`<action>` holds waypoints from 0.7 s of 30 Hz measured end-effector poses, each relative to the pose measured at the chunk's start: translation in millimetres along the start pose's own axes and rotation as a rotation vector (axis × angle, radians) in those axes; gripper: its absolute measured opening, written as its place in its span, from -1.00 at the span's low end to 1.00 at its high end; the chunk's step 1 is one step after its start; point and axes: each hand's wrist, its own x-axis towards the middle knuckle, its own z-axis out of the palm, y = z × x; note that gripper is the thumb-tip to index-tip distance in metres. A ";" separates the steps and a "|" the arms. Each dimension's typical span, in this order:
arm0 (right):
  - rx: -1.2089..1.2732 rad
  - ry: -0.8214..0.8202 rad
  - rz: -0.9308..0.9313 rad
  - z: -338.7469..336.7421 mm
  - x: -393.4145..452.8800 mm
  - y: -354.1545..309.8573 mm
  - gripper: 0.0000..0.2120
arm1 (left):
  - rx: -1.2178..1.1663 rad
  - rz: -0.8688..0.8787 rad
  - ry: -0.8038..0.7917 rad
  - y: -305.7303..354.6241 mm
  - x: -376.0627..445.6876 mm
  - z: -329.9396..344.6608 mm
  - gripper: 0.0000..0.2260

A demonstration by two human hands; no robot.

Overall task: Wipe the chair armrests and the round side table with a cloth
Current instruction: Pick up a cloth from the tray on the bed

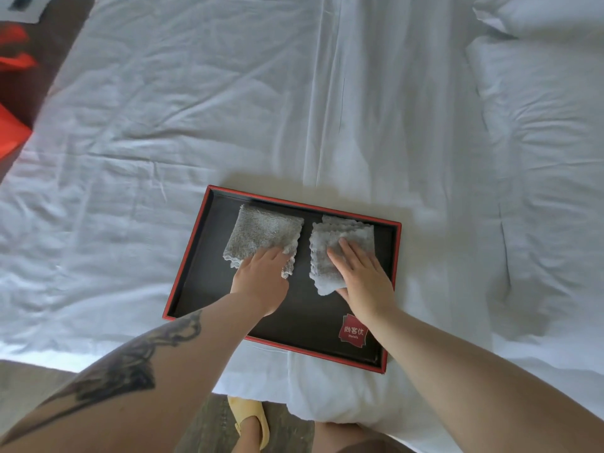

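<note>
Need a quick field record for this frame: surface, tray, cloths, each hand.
surface: white bed sheet, wrinkled
tray: black tray with red rim, lying on the sheet
left cloth: grey folded cloth in the tray
right cloth: lighter grey folded cloth in the tray, beside the first, apart
left hand: left hand grips the near edge of the left cloth
right hand: right hand rests on the right cloth, fingers straight, thumb under its near edge
chair, side table: not in view

Both forearms are bare — no sleeves, watch or rings show on either. The left forearm [137, 364] carries a large dark tattoo of curling, leaf-like shapes running from near the elbow toward the wrist. The right forearm [464, 377] is unmarked. One foot wears a yellow slipper [250, 420] — soft-looking, open at the heel.
</note>
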 end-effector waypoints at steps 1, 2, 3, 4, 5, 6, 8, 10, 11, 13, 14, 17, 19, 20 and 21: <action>0.002 0.039 -0.003 -0.3 -0.4 2.3 -0.19 | -0.007 -0.008 0.000 0.3 -2.5 0.7 -0.53; -0.009 0.064 -0.009 -0.8 1.2 3.1 -0.24 | -0.019 -0.019 -0.003 0.1 -5.4 1.6 -0.52; -0.029 0.073 -0.011 -3.8 3.1 2.4 -0.28 | -0.034 -0.033 -0.007 -0.4 -9.5 2.1 -0.52; -0.044 0.065 -0.009 -9.5 6.5 0.5 -0.32 | -0.046 -0.050 -0.007 -2.1 -13.9 2.6 -0.52; -0.058 0.029 0.001 -19.0 10.4 -3.3 -0.38 | -0.054 -0.069 -0.004 -4.8 -19.0 2.4 -0.53; -0.067 -0.027 0.008 -28.4 15.2 -7.0 -0.45 | -0.059 -0.091 0.000 -8.5 -24.4 1.1 -0.54; -0.131 -0.181 0.026 -47.7 25.2 -17.0 -0.57 | -0.068 -0.150 -0.001 -18.0 -36.4 -2.5 -0.54; -0.218 -0.320 0.059 -66.7 35.3 -34.1 -0.58 | -0.076 -0.214 -0.021 -28.9 -53.5 -10.6 -0.51; -0.223 -0.379 0.104 -75.2 40.0 -45.9 -0.57 | -0.085 -0.246 -0.030 -34.1 -63.8 -16.4 -0.49; -0.208 -0.422 0.185 -97.1 46.6 -72.2 -0.55 | -0.124 -0.324 -0.029 -45.3 -87.9 -29.3 -0.48; -0.215 -0.401 0.193 -110.5 50.4 -88.3 -0.57 | -0.151 -0.367 -0.011 -52.4 -102.5 -35.6 -0.49; -0.220 -0.272 0.096 -147.6 59.3 -140.8 -0.66 | -0.220 -0.500 0.087 -78.3 -158.6 -48.2 -0.51; -0.167 -0.252 0.020 -166.7 57.8 -190.4 -0.68 | -0.294 -0.632 0.156 -99.9 -205.0 -47.4 -0.52; -0.188 -0.208 -0.041 -172.1 53.7 -219.1 -0.68 | -0.328 -0.700 0.186 -111.0 -230.6 -43.7 -0.53; -0.230 -0.162 -0.127 -176.5 47.6 -249.4 -0.68 | -0.361 -0.770 0.215 -121.4 -257.4 -37.7 -0.55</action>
